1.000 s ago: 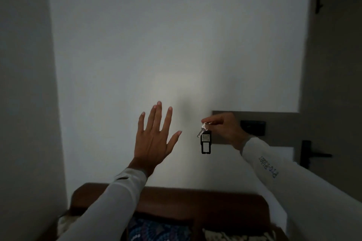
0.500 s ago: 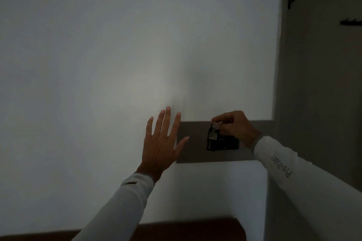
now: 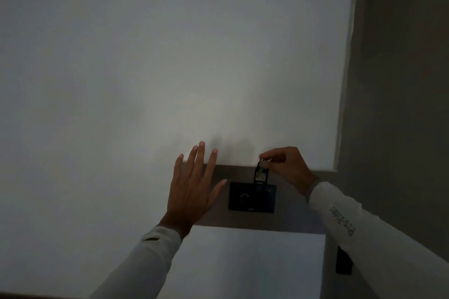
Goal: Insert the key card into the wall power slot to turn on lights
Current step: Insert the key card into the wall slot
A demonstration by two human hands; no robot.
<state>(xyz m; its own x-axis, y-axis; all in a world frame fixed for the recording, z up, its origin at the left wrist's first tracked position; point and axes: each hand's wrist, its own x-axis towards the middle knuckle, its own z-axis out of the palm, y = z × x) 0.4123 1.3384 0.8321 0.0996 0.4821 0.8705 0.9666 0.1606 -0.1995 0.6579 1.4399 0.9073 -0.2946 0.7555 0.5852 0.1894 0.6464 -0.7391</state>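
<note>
The room is dim, so the lights are not yet on. In the lower centre of the frame, a little to the right, the right hand (image 3: pixel 283 167) pinches a small metal ring (image 3: pixel 266 160) between thumb and fingers, closed tightly on it. From this ring the key card (image 3: pixel 260 173) hangs down, a small dark tag with a pale patch on its face. Holding it from the top lets the tag hang straight, and I think this makes it easier to guide the lower edge into the opening.

The wall power slot (image 3: pixel 252 198) is a dark rectangular unit just below the tag, mounted on a grey-brown panel (image 3: pixel 291 216) that runs across the white wall (image 3: pixel 170 56). The lower end of the key card meets the top edge of the unit; whether it is already partly inside or only touching, I cannot tell, because the dark parts merge together.

The left hand (image 3: pixel 193 187) is to the left of the unit, with fingers spread apart and holding nothing. It seems raised flat near the wall, perhaps for balance, but whether it really touches I cannot say.

In my judgement, the step in hand is the insertion, and the card must go further down.
</note>
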